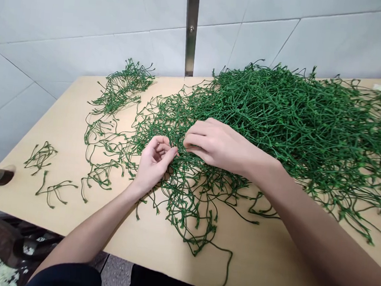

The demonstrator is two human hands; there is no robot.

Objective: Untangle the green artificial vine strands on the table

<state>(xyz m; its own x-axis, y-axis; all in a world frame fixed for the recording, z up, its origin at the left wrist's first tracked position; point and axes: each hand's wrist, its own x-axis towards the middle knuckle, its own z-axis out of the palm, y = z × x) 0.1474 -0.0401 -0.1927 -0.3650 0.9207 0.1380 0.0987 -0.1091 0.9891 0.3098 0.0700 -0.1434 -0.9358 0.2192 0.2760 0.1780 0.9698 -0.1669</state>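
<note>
Big heap of green knotted cords (281, 111) on bench (259, 266), around 2 o'clock; smaller bunch (127, 77) at 10, few strays (41, 156) at 9. I've got left hand (155, 160) and right hand (215, 143) close together mid-dial, over thinner spread. Left thumb and index nearly meeting, right fingers curled; can't tell if either holds cord. My read: picking at cords. Next move calls for light pinch, tangle looks snaggy.
</note>
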